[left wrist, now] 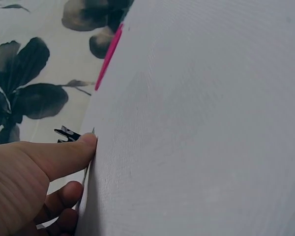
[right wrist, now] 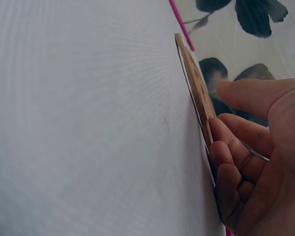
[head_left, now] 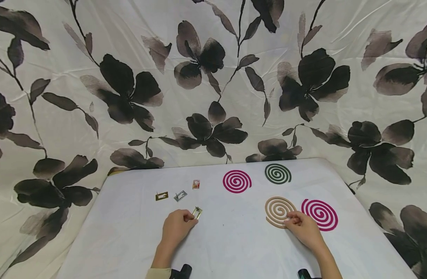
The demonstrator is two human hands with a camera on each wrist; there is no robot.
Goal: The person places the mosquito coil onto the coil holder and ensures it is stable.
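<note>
My left hand (head_left: 176, 228) pinches a small gold-coloured metal coil stand (head_left: 197, 212) between thumb and fingers, low over the white tabletop; in the left wrist view, its dark prongs (left wrist: 68, 134) stick out beyond the thumb tip. At the right, a tan mosquito coil (head_left: 277, 209) lies with my right hand (head_left: 305, 230) at its lower right edge. Fingertips touch that edge in the right wrist view, while the thumb (right wrist: 236, 93) stands apart from the tan coil (right wrist: 199, 88). A pink mosquito coil (head_left: 325, 215) lies just right of it, partly behind the hand.
Farther back lie another pink coil (head_left: 237, 181) and a green coil (head_left: 277, 174). On the left are a dark gold stand (head_left: 161, 196), a silver stand (head_left: 180, 196) and a small red-and-white piece (head_left: 196, 184). Flower-printed cloth (head_left: 206, 97) hangs behind the white table (head_left: 129, 232).
</note>
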